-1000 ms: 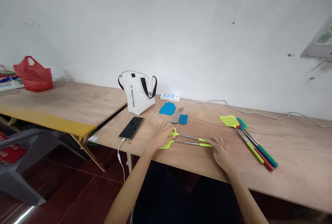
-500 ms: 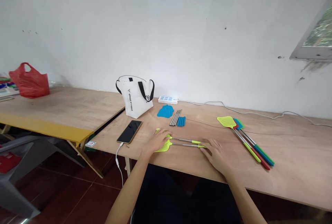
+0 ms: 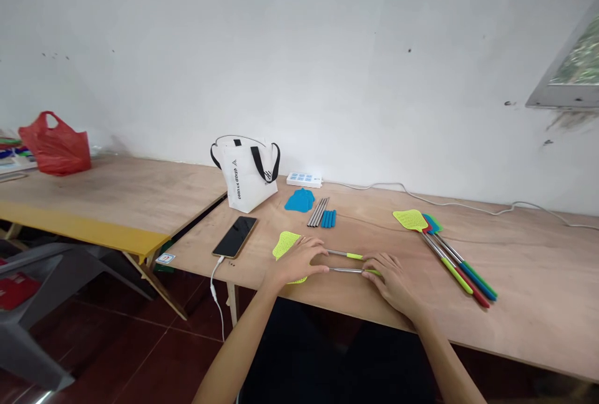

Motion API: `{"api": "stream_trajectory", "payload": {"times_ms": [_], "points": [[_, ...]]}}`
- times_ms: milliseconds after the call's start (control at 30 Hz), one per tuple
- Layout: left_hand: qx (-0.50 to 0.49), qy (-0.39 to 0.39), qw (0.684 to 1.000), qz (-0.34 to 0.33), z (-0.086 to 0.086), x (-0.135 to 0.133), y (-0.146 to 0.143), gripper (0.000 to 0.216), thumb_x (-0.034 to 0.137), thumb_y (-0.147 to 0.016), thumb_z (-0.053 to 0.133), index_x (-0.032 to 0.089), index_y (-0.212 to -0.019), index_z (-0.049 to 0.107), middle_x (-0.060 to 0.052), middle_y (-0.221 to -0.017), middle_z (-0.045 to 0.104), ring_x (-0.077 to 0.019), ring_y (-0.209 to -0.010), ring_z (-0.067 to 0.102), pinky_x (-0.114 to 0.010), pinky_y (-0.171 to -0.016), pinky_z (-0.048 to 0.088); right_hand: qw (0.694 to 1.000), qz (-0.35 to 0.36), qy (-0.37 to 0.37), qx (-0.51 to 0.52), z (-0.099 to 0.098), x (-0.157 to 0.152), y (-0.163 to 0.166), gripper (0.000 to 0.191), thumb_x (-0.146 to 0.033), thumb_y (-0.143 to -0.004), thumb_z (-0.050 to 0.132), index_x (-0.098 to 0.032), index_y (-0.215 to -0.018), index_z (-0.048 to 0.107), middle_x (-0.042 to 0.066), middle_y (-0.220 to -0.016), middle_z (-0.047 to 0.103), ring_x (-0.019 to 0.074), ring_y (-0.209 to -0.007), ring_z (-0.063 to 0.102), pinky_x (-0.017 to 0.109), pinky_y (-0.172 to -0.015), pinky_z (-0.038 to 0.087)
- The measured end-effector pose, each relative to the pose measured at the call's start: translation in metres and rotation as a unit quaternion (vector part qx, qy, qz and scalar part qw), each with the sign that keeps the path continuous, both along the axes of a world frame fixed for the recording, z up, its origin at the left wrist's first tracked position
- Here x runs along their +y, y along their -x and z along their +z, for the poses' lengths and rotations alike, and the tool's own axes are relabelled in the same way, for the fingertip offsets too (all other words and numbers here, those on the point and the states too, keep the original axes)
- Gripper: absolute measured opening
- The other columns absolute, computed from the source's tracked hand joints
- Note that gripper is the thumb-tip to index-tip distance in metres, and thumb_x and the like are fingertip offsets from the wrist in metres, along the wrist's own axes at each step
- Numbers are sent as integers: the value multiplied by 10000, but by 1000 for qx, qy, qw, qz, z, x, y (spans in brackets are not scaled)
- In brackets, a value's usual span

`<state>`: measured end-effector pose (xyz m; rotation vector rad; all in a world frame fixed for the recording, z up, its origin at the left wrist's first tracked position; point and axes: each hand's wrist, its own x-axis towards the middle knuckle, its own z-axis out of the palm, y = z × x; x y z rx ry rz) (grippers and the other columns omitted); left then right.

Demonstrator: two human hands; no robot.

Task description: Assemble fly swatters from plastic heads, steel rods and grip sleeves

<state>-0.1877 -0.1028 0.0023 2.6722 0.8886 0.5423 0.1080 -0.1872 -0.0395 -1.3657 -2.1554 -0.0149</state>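
Note:
Two yellow-green fly swatters lie side by side at the front of the table, heads to the left: the far swatter (image 3: 286, 243) and the near swatter (image 3: 347, 270). My left hand (image 3: 299, 260) rests across them where heads meet metal shafts, covering part of both. Its thumb and fingers are spread, the thumb at the near shaft, the fingertips at the far one. My right hand (image 3: 389, 276) is at the handle ends, its thumb and fingers closed about the near handle; its fingertips reach the far handle's end.
Beyond the hands lie blue swatter heads (image 3: 299, 200), several metal tubes (image 3: 318, 212) and blue handles (image 3: 329, 219). Assembled swatters (image 3: 444, 259) in several colours lie right. A charging phone (image 3: 235, 237), white bag (image 3: 248, 176) and power strip (image 3: 304, 179) stand left and behind.
My left hand has slid right, from the heads toward the shafts. The near swatter has moved closer to the table's front edge, so the two lie further apart.

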Motion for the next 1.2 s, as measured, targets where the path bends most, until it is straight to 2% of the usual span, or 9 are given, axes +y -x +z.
{"api": "stream_trajectory", "payload": {"times_ms": [67, 133, 200, 267, 467, 633, 767, 933, 1200], "points": [[7, 0, 1000, -16, 2, -5, -4, 207, 437, -936, 688, 238, -987, 717, -33, -1256, 665, -238, -1256, 584, -408, -1138, 372, 1000, 11, 3, 3, 6, -2, -2, 236, -358, -1038, 450, -262, -989, 659, 74, -1131, 723, 222, -1094, 648, 443, -980, 474], [13, 8, 1000, -23, 6, -9, -7, 209, 409, -964, 658, 223, -873, 685, -3, -1090, 711, -202, -1114, 649, -392, -1122, 380, 1000, 9, 0, 8, 12, -5, -5, 244, -359, -1041, 446, -262, -997, 666, 68, -1084, 736, 215, -1031, 671, 427, -946, 492], [10, 5, 1000, -22, 12, -14, -9, 244, 396, -993, 617, 218, -829, 638, 27, -913, 714, -173, -939, 671, -374, -1073, 413, 1000, -4, -3, 10, 17, -7, -9, 262, -379, -1041, 447, -267, -990, 678, 56, -1035, 748, 213, -969, 690, 409, -906, 511], [3, -17, 1000, -20, 19, -19, -10, 251, 385, -1017, 579, 220, -829, 604, 38, -827, 696, -167, -855, 657, -366, -1029, 439, 1000, -21, -9, 11, 21, -10, -13, 275, -411, -1036, 457, -278, -996, 694, 48, -1018, 756, 217, -941, 701, 392, -869, 530], [-3, -131, 991, 8, 39, -34, -14, 243, 289, -1071, 455, 223, -850, 532, 43, -751, 633, -168, -766, 635, -431, -1111, 375, 997, -49, -51, 36, 29, -15, -12, 295, -461, -1024, 483, -292, -1083, 718, 44, -1029, 770, 224, -937, 717, 375, -840, 551], [-29, -177, 984, 16, 45, -38, -14, 266, 348, -1069, 460, 218, -847, 528, 29, -723, 622, -173, -726, 607, -405, -1024, 408, 997, -52, -61, 15, 42, -23, 2, 307, -470, -1030, 484, -310, -1160, 713, 36, -1060, 761, 214, -942, 702, 362, -857, 522], [-43, -222, 974, 15, 41, -35, -13, 382, 493, -1053, 465, 204, -823, 564, 18, -699, 622, -163, -662, 568, -384, -913, 411, 992, -80, -94, -39, 52, -31, 11, 353, -477, -1041, 454, -297, -1091, 754, 58, -956, 747, 208, -852, 678, 346, -814, 476], [-87, -270, 959, 0, 39, -33, -12, 354, 430, -1064, 477, 195, -842, 622, 20, -691, 645, -138, -638, 557, -365, -896, 399, 985, -105, -120, -69, 61, -38, 22, 352, -487, -1036, 473, -277, -997, 752, 44, -805, 703, 189, -776, 644, 315, -778, 425], [-75, -336, 939, -29, 51, -40, -7, 332, 364, -1060, 501, 198, -786, 589, 23, -673, 652, -136, -651, 549, -345, -824, 386, 984, -98, -129, -77, 66, -48, 27, 345, -467, -1038, 479, -263, -903, 722, 28, -799, 731, 156, -710, 654, 277, -656, 369]]}}
